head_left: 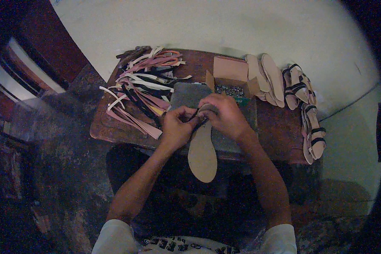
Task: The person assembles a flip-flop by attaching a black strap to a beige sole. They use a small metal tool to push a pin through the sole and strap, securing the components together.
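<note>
A beige sandal sole [202, 156] hangs over the table's front edge, its broad end toward me. My right hand [225, 116] is closed around the far end of the sole, which curls up between the fingers. Beside it, my left hand [178, 126] pinches a thin black strap [194, 115] against the sole's edge. Both sets of fingertips nearly meet there and cover part of the strap. Behind the hands lies a grey pad [189, 94].
Many loose straps [150, 82] in white, pink and black spread over the table's left. Behind my right hand, an open cardboard box [230, 70] holds small shiny pieces. Several beige soles [271, 78] and black-strapped sandals [315, 131] line the right side of the wooden table [279, 135].
</note>
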`<state>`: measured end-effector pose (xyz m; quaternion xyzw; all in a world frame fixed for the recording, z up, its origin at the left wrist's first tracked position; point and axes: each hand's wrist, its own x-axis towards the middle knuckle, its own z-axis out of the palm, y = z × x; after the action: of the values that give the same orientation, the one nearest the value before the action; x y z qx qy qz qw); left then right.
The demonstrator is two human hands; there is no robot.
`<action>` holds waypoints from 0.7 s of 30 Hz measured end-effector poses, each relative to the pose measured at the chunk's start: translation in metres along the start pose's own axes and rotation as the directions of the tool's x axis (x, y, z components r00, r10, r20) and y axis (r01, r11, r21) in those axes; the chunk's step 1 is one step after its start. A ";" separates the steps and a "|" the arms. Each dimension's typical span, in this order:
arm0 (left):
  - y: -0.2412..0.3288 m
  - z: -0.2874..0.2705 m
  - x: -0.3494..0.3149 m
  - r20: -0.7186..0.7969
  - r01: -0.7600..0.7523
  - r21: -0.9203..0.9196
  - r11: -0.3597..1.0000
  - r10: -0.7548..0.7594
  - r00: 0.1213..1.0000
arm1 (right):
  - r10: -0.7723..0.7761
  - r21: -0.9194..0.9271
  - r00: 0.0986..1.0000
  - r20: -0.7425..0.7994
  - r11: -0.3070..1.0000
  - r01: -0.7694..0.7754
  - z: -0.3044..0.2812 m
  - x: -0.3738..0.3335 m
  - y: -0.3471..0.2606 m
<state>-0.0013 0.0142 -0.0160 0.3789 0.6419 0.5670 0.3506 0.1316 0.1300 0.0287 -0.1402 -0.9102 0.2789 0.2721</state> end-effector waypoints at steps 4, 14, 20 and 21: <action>-0.002 0.001 0.001 -0.007 -0.027 -0.001 1.000 0.027 1.000 | -0.010 0.019 1.000 -0.020 1.000 0.011 0.003 0.000 0.004; -0.002 -0.004 0.000 0.032 0.003 -0.100 0.995 0.000 0.999 | 0.090 0.092 0.996 0.027 0.992 -0.092 -0.006 0.000 0.005; 0.002 -0.007 0.002 0.062 -0.003 -0.021 1.000 0.004 0.998 | 0.080 0.068 0.996 0.042 0.994 -0.082 -0.006 0.000 0.002; 0.001 -0.006 0.003 0.057 -0.007 -0.008 1.000 0.007 0.998 | 0.073 0.059 0.997 0.034 0.995 -0.075 -0.005 0.000 0.004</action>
<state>-0.0082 0.0138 -0.0140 0.3956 0.6283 0.5596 0.3681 0.1349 0.1350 0.0298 -0.1613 -0.8999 0.3181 0.2510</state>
